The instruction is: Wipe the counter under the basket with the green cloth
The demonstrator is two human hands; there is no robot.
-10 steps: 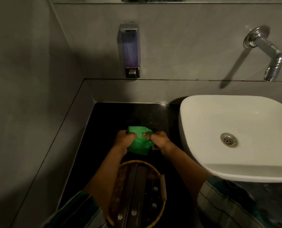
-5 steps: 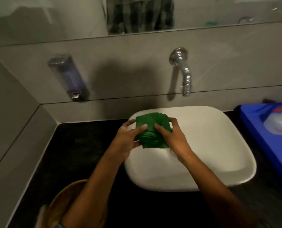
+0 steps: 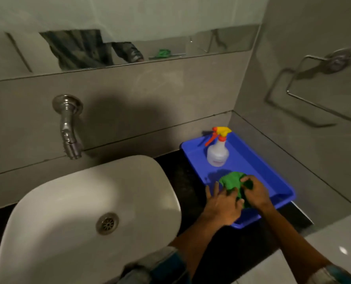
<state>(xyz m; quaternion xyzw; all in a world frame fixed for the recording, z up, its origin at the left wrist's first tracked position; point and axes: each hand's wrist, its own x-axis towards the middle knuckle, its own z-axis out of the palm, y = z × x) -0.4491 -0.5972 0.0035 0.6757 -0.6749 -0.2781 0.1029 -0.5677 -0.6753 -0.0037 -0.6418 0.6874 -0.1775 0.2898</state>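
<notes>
Green cloth (image 3: 232, 182) is bunched up at the lower right of the frame, over the near end of a blue tray (image 3: 273, 177), and I see both hands on it. My left hand (image 3: 221, 206) has its fingers spread and only loosely curled, with the thumb side pressing against the cloth's left edge. My right hand (image 3: 256, 193) is curled down tighter over the right part of the bundle, fingers closed into the fabric. I cannot tell whether the cloth touches the tray floor or hangs just above it.

Farther back in the tray, right of centre, a white spray bottle (image 3: 217, 154) stands upright, its yellow and orange trigger head pointing left. It is apart from the cloth.

The tray sits on a black counter (image 3: 186, 181), close to the right wall. A white basin (image 3: 84, 201) fills the lower left, with its drain (image 3: 107, 223) visible and a chrome tap (image 3: 68, 128) coming out of the grey wall above it. A metal towel ring (image 3: 314, 89) hangs at the upper right. The basket is out of my view.
</notes>
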